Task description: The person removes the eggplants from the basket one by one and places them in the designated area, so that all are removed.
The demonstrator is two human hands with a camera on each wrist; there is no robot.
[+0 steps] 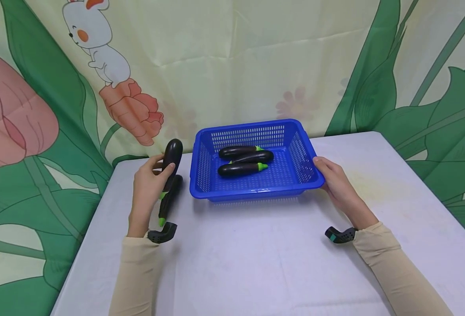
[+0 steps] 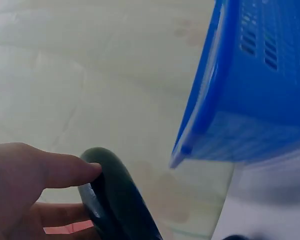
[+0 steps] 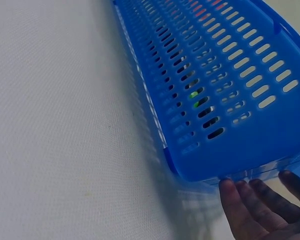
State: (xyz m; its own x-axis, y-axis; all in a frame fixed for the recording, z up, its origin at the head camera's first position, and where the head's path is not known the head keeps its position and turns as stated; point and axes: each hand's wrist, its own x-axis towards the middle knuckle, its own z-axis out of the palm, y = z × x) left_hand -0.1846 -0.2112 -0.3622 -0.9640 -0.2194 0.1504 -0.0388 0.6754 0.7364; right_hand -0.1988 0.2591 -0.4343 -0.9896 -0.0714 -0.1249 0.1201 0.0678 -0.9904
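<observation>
My left hand (image 1: 146, 186) grips a dark eggplant (image 1: 173, 152) between thumb and fingers, its rounded end up and green stem end down. In the left wrist view the thumb lies along the eggplant (image 2: 112, 192). Just below it, another eggplant (image 1: 172, 199) lies on the table, green tip toward me. On the right, my right hand (image 1: 337, 182) holds the right end of a blue plastic basket (image 1: 252, 193), thumb at the rim. The right wrist view has the fingertips (image 3: 229, 192) against the basket's end wall. Three eggplants (image 1: 240, 169) lie inside, toward its left.
A white cloth (image 1: 252, 259) covers the table. Behind it hangs a printed curtain (image 1: 201, 66) with flowers, leaves and a white cartoon animal. Each wrist bears a small black camera mount (image 1: 163, 233).
</observation>
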